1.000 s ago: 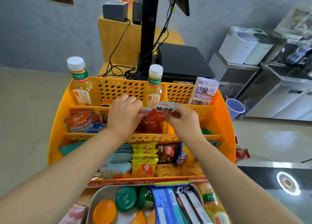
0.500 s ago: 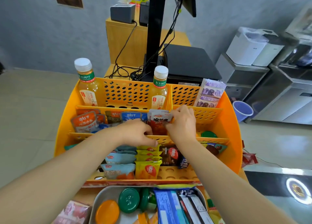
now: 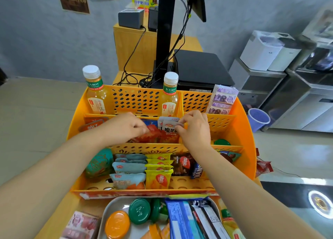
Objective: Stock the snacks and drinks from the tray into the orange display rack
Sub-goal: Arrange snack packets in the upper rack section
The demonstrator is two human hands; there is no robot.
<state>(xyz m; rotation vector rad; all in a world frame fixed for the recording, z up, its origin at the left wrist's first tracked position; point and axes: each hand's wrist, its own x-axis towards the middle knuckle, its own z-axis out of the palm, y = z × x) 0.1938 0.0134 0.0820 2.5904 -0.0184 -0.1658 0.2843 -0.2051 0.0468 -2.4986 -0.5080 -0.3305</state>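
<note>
The grip of the right hand [image 3: 195,129] is a fingertip pinch on the top seam of a red-and-white snack packet [image 3: 169,127], which stands upright in the middle tier of the orange display rack [image 3: 241,130]. The left hand [image 3: 126,126] has its fingers curled and pressed down among the red packets [image 3: 153,137] already in that compartment, pinching or steadying one of them; which exactly cannot be told.

To do this step well, the person would best keep the left hand holding the earlier packets back, so a slot stays open, and let the right hand slide the new packet straight down until its base sits on the tier floor. The label should face front and the top seam line up with its neighbours. Foil packets are slippery and tend to fan forward, so the left hand should probably let go last.

The tray [image 3: 110,208] on the bench nearest the person still holds lidded drinks [image 3: 139,211] and long blue packets [image 3: 180,219], so much stocking remains
</note>
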